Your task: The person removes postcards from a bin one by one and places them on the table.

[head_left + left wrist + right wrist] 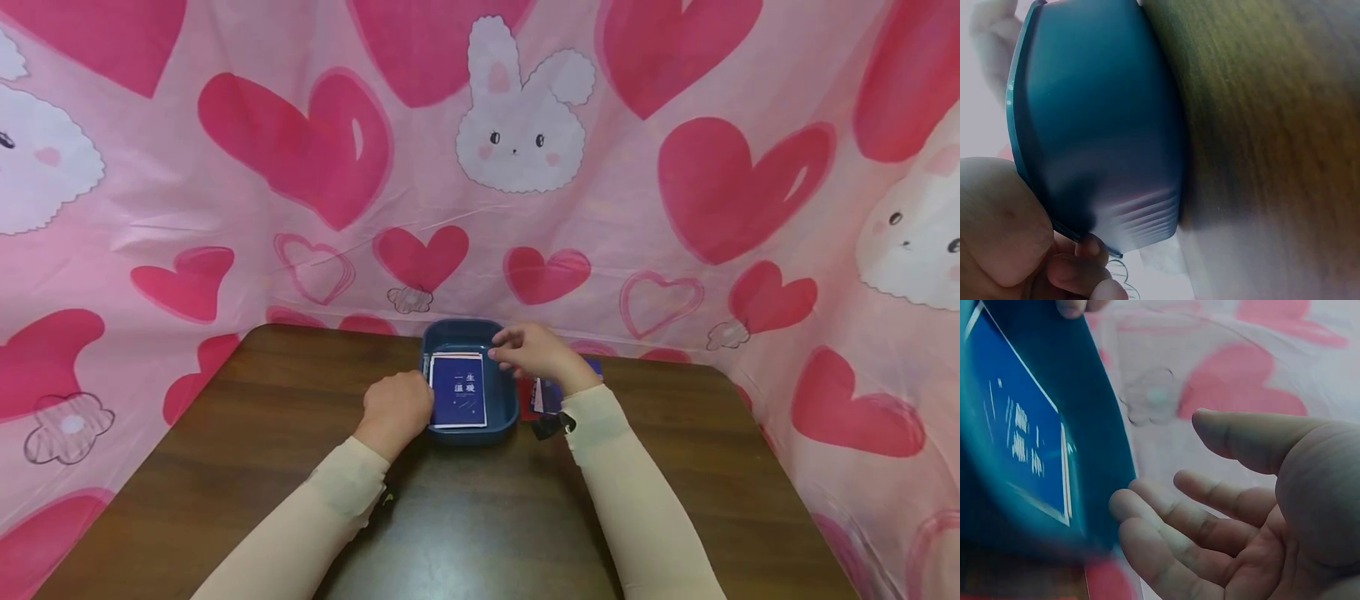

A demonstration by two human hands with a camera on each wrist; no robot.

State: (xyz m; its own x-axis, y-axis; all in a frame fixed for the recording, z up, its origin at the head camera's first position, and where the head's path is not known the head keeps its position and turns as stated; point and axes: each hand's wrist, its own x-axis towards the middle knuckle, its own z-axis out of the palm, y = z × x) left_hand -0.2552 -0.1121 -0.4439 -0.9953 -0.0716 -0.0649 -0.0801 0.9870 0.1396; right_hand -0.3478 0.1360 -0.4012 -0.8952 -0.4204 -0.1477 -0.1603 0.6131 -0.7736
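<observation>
A dark blue plastic basin point(468, 437) stands on the table with a stack of blue-faced cards point(459, 392) inside, white characters printed on the top one. My left hand point(397, 408) grips the basin's left rim; the left wrist view has its fingers point(1079, 265) curled against the outer wall. Over the right rim hovers my right hand point(534, 354), its fingers point(1204, 531) loosely bent, thumb apart, nothing held. Beside the basin, partly hidden under the right wrist, lie more cards point(550, 397), red, white and blue.
The brown wooden table point(465, 525) runs back to a pink curtain point(330, 250) printed with hearts and rabbits. That curtain hangs close behind the basin and along both sides. A black strap point(551, 426) sits at the right wrist.
</observation>
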